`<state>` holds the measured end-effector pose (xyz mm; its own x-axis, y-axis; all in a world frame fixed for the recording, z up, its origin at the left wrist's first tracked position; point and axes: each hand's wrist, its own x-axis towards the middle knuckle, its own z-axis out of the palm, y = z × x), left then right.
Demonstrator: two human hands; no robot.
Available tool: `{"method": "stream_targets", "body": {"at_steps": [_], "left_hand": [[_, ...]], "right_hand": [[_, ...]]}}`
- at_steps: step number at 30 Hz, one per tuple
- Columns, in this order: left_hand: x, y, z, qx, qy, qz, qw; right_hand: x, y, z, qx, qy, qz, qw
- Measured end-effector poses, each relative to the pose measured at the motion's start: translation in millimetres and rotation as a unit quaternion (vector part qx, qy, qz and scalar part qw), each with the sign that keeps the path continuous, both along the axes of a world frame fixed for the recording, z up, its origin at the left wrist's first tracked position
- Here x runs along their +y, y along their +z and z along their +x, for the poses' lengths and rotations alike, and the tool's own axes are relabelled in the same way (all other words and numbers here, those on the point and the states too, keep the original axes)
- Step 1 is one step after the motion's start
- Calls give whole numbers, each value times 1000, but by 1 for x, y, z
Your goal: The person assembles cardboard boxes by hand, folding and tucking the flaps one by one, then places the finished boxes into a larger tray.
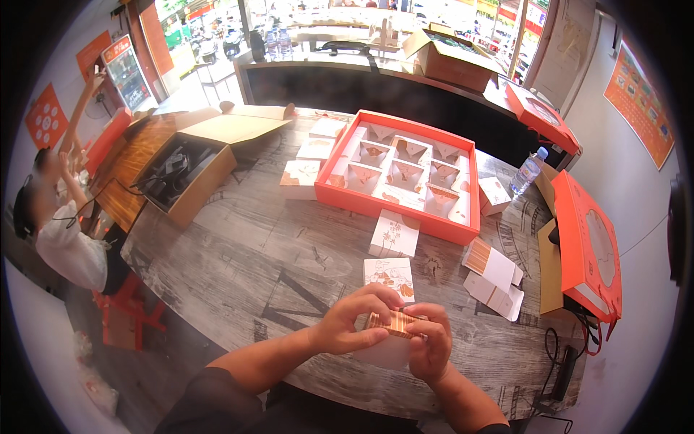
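Note:
Close to the table's near edge, my left hand (pixel 358 318) and my right hand (pixel 431 341) are closed round a small white carton (pixel 383 353). Its upper face has orange and brown stripes, and fingers of both hands press on that face. Just beyond my hands stands a white carton with a line drawing (pixel 388 277), and past it another printed white carton (pixel 395 233). A flattened carton (pixel 494 278) with a striped panel lies to the right. Further back sits a large red gift box (pixel 397 224), holding several white compartments or open cartons.
Small white cartons (pixel 299 177) stand left of the red box, one carton (pixel 494 195) right of it. A water bottle (pixel 528 172) and a red box lid (pixel 589 246) are at right, a cardboard box with cables (pixel 195 184) at left. A person (pixel 69 239) sits far left.

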<state>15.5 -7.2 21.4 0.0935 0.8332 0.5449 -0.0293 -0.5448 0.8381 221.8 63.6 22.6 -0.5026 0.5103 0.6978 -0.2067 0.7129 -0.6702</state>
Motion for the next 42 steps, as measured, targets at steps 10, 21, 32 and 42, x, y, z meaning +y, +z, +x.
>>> {"method": "stream_targets", "body": {"at_steps": [10,21,32,42], "left_hand": [[-1,1,4,49,61,40,996],[-3,9,7,70,74,46,994],[-2,-2,-7,-3,60,24,998],[2,-1,-5,-33,45,22,998]], "right_hand": [[2,-12,0,30,-8,-105,994],[0,-11,-4,73,16,-197,977],[20,2,6,-52,72,-122,989],[39,37,28,-229,218,-261,912]]}}
